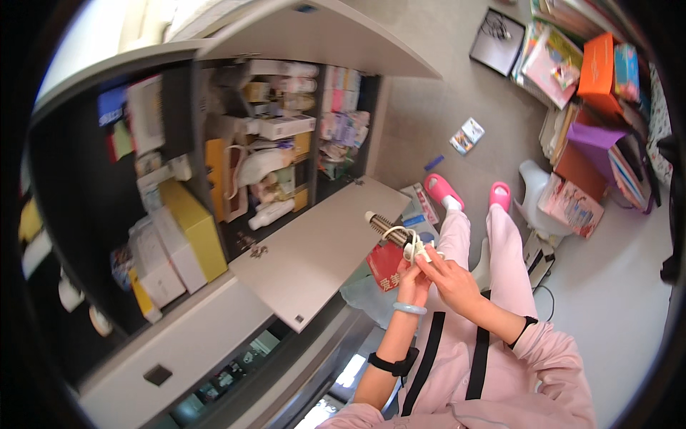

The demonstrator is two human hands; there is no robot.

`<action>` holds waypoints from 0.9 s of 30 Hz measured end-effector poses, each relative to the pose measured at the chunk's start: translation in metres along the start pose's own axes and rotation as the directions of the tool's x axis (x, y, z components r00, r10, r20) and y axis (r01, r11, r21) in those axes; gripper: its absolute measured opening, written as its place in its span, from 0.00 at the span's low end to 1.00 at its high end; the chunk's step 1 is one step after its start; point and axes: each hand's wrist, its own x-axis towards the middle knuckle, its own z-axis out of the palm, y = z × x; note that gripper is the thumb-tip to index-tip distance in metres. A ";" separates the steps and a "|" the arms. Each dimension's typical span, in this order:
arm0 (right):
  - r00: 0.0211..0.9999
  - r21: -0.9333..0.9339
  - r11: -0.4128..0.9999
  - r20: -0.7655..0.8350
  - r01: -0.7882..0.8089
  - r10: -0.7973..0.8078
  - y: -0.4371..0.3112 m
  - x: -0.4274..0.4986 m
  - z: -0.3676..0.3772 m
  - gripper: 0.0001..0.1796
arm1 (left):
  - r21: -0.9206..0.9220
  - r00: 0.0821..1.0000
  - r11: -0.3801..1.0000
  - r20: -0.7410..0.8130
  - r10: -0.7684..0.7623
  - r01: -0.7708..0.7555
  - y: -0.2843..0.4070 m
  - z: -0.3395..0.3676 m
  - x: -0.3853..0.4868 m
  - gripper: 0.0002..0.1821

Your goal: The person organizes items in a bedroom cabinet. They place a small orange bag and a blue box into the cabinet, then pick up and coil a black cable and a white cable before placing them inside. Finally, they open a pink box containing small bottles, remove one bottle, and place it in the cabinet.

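Observation:
A heated round styling brush [390, 229] with dark bristles and a white tip points up and left in front of my body. Its white cord [411, 238] loops around the handle end. My left hand [410, 280], below a pale bangle, grips the handle from underneath. On the cord and its white end piece rest the fingers of my right hand [453, 281], close against the left. The handle is partly hidden by fingers and cord. Left of the brush extends a lowered cabinet door [321, 236].
Open cabinet shelves hold a white box [286, 127], a white bottle [271, 214] and a yellow-green box [193, 228]. A raised door [321, 40] juts out above. On the floor lie a small booklet [467, 136], a dark-rimmed tray [498, 43], an orange box [596, 72] and a purple folder [595, 140].

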 end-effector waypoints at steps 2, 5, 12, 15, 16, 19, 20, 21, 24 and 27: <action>0.999 -0.009 1.000 0.021 0.026 -0.025 0.025 0.001 0.019 0.35 | -0.042 0.999 0.998 0.008 -0.036 0.036 -0.008 -0.013 0.016 0.22; 0.998 -0.043 0.997 0.027 0.066 -0.065 0.069 0.012 0.048 0.33 | -0.077 0.996 0.993 0.005 -0.091 0.091 -0.015 -0.025 0.047 0.23; 0.994 0.326 0.941 0.087 -0.093 0.068 0.178 0.059 0.109 0.34 | 0.134 0.990 0.981 -0.043 -0.138 0.142 -0.034 -0.068 0.101 0.26; 0.993 0.304 0.947 0.079 -0.106 0.086 0.222 0.094 0.136 0.33 | 0.492 0.960 0.825 -0.108 -0.258 0.277 -0.041 -0.115 0.120 0.26; 0.994 0.320 0.942 0.061 -0.101 0.085 0.232 0.106 0.144 0.33 | 0.581 0.944 0.747 -0.137 -0.301 0.322 -0.043 -0.131 0.124 0.24; 0.998 0.324 0.945 0.052 -0.050 0.035 0.254 0.145 0.170 0.32 | 0.757 0.898 0.520 -0.200 -0.392 0.395 -0.049 -0.168 0.122 0.21; 0.996 0.346 0.937 0.090 -0.055 0.025 0.259 0.157 0.179 0.32 | 0.766 0.941 0.575 -0.110 -0.321 0.286 -0.056 -0.174 0.119 0.18; 0.994 0.371 0.927 0.110 -0.058 0.018 0.260 0.170 0.189 0.33 | 0.784 0.929 0.534 -0.142 -0.341 0.315 -0.058 -0.180 0.119 0.16; 0.980 0.397 0.914 0.197 -0.088 0.008 0.258 0.213 0.223 0.36 | 0.840 0.957 0.494 -0.097 -0.272 0.225 -0.061 -0.187 0.120 0.14; 0.986 0.546 0.834 0.167 -0.082 -0.012 0.251 0.251 0.252 0.34 | 0.829 0.978 0.530 -0.087 -0.192 0.178 -0.055 -0.192 0.122 0.12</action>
